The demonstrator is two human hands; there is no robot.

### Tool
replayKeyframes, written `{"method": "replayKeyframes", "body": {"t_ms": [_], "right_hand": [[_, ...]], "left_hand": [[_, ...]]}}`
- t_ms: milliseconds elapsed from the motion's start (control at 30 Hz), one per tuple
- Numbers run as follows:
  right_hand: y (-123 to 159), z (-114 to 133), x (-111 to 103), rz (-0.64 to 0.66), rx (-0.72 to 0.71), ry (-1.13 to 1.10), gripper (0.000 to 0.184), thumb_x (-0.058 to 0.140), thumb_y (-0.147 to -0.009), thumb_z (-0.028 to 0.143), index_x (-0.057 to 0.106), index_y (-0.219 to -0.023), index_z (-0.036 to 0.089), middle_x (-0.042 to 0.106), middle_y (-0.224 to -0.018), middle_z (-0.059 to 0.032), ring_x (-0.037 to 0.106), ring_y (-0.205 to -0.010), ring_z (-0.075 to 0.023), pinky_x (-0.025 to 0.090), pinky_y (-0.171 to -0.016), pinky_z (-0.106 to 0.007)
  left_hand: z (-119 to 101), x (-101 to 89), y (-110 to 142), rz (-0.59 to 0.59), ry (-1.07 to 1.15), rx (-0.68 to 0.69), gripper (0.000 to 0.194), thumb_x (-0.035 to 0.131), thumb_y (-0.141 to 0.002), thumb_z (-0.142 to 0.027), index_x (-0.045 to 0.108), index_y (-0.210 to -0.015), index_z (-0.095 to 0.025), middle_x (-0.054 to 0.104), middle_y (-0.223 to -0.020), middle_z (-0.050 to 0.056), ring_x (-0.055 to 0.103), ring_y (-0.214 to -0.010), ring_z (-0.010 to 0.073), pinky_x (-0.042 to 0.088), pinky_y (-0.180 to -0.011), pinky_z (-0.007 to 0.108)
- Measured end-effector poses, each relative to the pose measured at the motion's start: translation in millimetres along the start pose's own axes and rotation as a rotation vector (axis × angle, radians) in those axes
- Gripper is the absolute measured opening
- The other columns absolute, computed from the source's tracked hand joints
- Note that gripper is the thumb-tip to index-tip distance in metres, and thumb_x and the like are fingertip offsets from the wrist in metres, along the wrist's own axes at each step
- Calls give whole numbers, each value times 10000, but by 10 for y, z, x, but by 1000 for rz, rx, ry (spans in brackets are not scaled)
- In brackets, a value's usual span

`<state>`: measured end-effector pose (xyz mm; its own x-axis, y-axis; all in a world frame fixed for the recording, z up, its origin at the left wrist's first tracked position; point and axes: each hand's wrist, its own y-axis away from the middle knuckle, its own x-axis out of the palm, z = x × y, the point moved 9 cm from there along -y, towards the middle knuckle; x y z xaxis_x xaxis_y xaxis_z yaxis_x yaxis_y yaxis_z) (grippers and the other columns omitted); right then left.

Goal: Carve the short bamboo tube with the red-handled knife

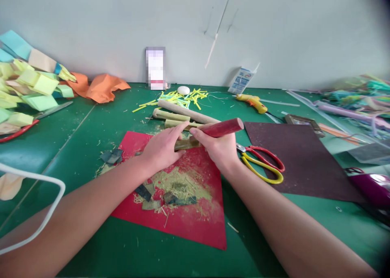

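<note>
My left hand [161,148] grips a short greenish-brown bamboo stick [188,143] between its thumb and fingers, above a red sheet [210,225]. My right hand [221,150] is closed around a tool with a round red wooden handle [225,127], and its thumb lies along the handle near the stick. The tool's working end is hidden. Below the hands, pale shavings [179,178] and dark flat scraps [152,205] lie on the sheet. Beyond them are a bamboo piece [170,115] and a long pale rod [185,110]. Scissors [265,168] with red and yellow handles lie right of my right hand.
A dark brown sheet [292,152] lies on the green table [122,257]. A yellow glue gun [252,103] and a phone [156,68] are at the back. Folded paper [39,85] heaps up at left, colourful strips [359,95] at right. A white looped cord [59,196] crosses my left forearm.
</note>
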<state>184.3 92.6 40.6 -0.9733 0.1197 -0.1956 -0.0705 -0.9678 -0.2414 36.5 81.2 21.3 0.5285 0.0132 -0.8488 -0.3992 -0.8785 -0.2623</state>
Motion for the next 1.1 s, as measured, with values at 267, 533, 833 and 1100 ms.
{"method": "replayKeyframes", "body": {"t_ms": [267, 533, 833, 1100], "right_hand": [[-88, 12, 59, 108, -58, 18, 245, 826, -655, 374, 722, -725, 164, 717, -747, -46, 626, -662, -165, 523, -623, -309], [-11, 60, -16, 22, -31, 1, 229, 749, -739, 380, 717, -759, 155, 661, -679, -26, 577, -601, -137, 485, -576, -289], [19, 15, 19, 23, -32, -21, 239, 753, -754, 385, 740, -772, 148, 625, -618, -9, 527, -564, -122, 462, -548, -280], [1, -22, 42, 37, -31, -61, 236, 767, -754, 390, 729, -743, 157, 592, -584, 11, 496, -537, -109, 461, -555, -283]], "left_hand": [[4, 4, -6, -24, 7, 24, 760, 674, -798, -165, 362, -1488, -238, 692, -1086, 48, 640, -997, 226, 507, -831, 354], [18, -4, -6, -10, -13, 1, 780, 720, -800, -212, 364, -1494, -240, 695, -1090, 52, 644, -998, 233, 511, -837, 366], [6, -12, -12, -25, 5, 16, 748, 700, -791, -171, 398, -1473, -225, 698, -1078, 51, 648, -980, 219, 517, -832, 351], [-1, -25, -14, -31, -3, 7, 722, 698, -786, -168, 428, -1454, -215, 697, -1066, 57, 649, -994, 229, 522, -837, 355]]}}
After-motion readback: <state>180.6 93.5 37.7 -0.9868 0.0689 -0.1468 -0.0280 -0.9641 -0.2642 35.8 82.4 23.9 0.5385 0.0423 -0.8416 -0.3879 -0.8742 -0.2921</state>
